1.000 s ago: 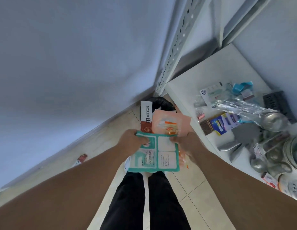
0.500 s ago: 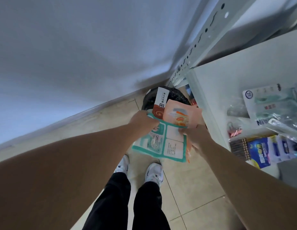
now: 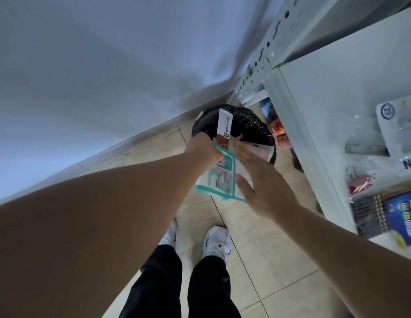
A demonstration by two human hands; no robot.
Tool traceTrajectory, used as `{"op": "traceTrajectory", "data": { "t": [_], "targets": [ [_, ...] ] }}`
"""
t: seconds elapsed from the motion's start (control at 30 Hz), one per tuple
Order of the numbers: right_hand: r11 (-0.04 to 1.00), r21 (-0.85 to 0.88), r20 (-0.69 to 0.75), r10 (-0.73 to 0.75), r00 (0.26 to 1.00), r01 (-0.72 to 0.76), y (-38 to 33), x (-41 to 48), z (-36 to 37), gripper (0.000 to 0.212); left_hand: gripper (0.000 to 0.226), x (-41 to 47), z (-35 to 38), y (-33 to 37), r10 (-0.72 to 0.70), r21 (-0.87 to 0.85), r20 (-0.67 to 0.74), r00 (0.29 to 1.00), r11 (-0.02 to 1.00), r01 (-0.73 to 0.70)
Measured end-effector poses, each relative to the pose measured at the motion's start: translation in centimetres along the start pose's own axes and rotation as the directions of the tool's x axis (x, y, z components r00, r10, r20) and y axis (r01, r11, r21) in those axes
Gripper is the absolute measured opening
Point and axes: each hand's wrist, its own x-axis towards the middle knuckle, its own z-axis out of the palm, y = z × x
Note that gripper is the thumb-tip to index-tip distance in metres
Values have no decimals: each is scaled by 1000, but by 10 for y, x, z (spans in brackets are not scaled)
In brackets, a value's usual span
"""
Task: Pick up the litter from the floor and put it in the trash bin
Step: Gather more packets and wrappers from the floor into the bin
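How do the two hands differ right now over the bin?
The left hand is closed on the stack of flat paper wrappers; the right hand is open, fingers spread, apparently not gripping. The left hand sits nearer the round black-lined trash bin; the right is farther back. Both are bare and reach toward the bin.

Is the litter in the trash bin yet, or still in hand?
Still in hand. The left hand grips the wrappers over the black-lined trash bin; the right hand is open beside them.
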Motion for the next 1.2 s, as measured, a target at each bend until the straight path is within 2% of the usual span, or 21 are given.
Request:
{"op": "traceTrajectory", "data": {
  "t": [0.07,0.17,0.23,0.27,0.3,0.37,0.43,0.53,0.7,0.83,1.0,1.2],
  "targets": [
    [1000,-3,135,-5,991,5,-5,-2,4,55,32,-2,-1,1,15,-9,-20,1000,1000,-16],
    [998,-2,213,67,975,-68,-11,0,13,55,52,-7,-4,-4,64,-36,-30,998,997,-65],
    [994,-18,243,106,964,-105,-13,4,18,56,62,-11,-7,-12,173,17,-55,983,985,-173],
    [993,-34,255,117,960,-112,-14,6,19,56,68,-12,-9,-17,271,124,-60,961,957,-262],
    [993,-57,266,119,957,-108,-14,9,20,56,74,-14,-10,-24,381,272,-47,923,894,-355],
    [991,-96,288,120,950,-96,-12,15,23,55,82,-21,-12,-37,577,531,49,815,676,-511],
    [987,-122,306,138,942,-105,-9,24,26,57,83,-23,-9,-47,654,624,194,731,493,-606],
    [980,-144,315,177,932,-137,-3,38,31,60,88,-19,3,-56,621,656,317,717,402,-639],
    [973,-200,356,180,917,-113,7,62,40,64,93,-2,15,-51,511,750,373,774,325,-576],
    [948,-310,412,199,889,-68,16,79,47,68,82,11,20,-43,452,800,370,811,290,-526],
    [945,-315,413,217,885,-85,18,89,47,65,74,10,28,-37,464,812,336,819,298,-502],
    [948,-276,354,256,900,-161,3,63,21,53,75,-25,17,-48,567,767,335,752,300,-568]
  ]
}}
